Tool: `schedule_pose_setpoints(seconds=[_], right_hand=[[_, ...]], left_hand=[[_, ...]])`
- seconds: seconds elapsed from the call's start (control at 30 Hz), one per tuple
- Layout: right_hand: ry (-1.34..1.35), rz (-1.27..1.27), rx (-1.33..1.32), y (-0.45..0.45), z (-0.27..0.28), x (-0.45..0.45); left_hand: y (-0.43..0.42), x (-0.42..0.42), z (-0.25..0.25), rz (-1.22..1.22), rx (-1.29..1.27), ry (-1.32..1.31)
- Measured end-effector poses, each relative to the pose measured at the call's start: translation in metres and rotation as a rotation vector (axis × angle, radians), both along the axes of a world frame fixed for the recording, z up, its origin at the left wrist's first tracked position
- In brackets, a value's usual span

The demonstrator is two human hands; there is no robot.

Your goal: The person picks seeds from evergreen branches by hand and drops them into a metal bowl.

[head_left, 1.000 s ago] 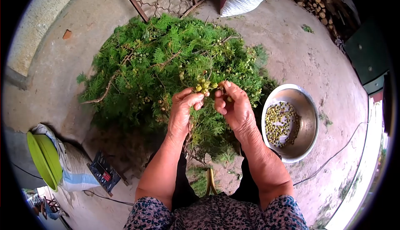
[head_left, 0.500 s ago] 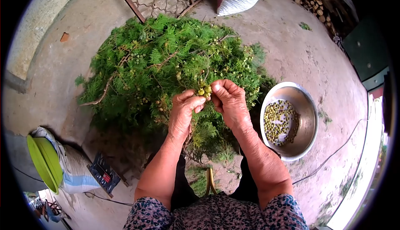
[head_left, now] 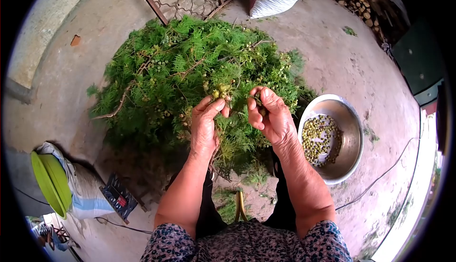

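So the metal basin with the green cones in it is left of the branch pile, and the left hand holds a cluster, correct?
Not quite: the head view shows the metal basin right of the branch pile. The green cones are in it, and the left hand holds a cluster.

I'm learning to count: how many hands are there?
2. The left hand holds a cluster of cones over the branches; the right hand is beside it, nearer the bowl. No others show.
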State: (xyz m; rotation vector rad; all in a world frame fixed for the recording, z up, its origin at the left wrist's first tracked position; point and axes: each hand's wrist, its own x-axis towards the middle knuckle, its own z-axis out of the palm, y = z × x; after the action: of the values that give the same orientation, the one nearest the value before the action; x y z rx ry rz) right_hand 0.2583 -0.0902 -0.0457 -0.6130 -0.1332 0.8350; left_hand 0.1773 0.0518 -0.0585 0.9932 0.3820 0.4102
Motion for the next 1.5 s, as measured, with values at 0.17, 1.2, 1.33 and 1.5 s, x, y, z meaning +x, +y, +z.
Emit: schedule_pose_setpoints(seconds=[0.17, 1.2, 1.33, 1.5], right_hand=[[0.019, 0.054, -0.066, 0.004, -0.003, -0.006], [-0.041, -0.202, -0.178, 0.007, 0.001, -0.004], [-0.254, -0.089, -0.334, 0.011, 0.003, -0.009], [-0.438, -0.113, -0.537, 0.018, -0.002, -0.018]], left_hand=[[-0.003, 0.000, 0.010, 0.058, -0.008, -0.015], [-0.008, 0.000, -0.002, -0.007, 0.085, 0.029], [-0.010, 0.000, -0.001, -0.016, 0.193, 0.038], [-0.011, 0.001, -0.004, -0.033, 0.291, 0.053]])
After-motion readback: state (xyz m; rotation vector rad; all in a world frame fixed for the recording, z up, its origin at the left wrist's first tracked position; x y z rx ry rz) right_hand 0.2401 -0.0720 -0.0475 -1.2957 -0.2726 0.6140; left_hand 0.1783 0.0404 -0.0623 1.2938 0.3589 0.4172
